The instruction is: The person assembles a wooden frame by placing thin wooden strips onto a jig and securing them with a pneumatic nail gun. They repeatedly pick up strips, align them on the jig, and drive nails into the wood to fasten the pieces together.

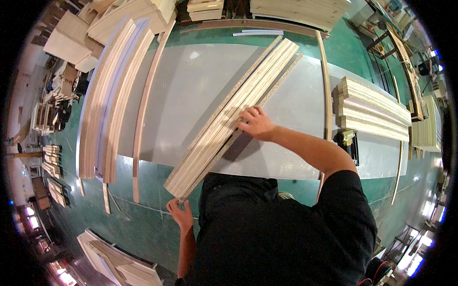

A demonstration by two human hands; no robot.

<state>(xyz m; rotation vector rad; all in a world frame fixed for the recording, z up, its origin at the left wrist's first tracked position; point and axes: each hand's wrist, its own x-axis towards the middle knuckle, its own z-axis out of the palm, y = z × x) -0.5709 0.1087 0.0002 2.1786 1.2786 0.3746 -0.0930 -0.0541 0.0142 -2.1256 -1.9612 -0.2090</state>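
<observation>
A bundle of long pale wooden strips lies slantwise in front of me, its near end just past the edge of the grey sheet. Along its right side runs a separate strip, a little apart at the far end. My right hand rests at mid-length with bent fingers gripping over this strip's edge, partly hiding it. At the near end, my left hand is closed with thumb and fingers around the strip's tip. The left fingertips are partly hidden by the wood.
Beneath lies a large grey sheet. Stacked long boards stand left; shorter stacked strips lie right, beside a black-and-gold nail gun. Narrow battens cross the sheet. White strips lie beyond it, near board piles.
</observation>
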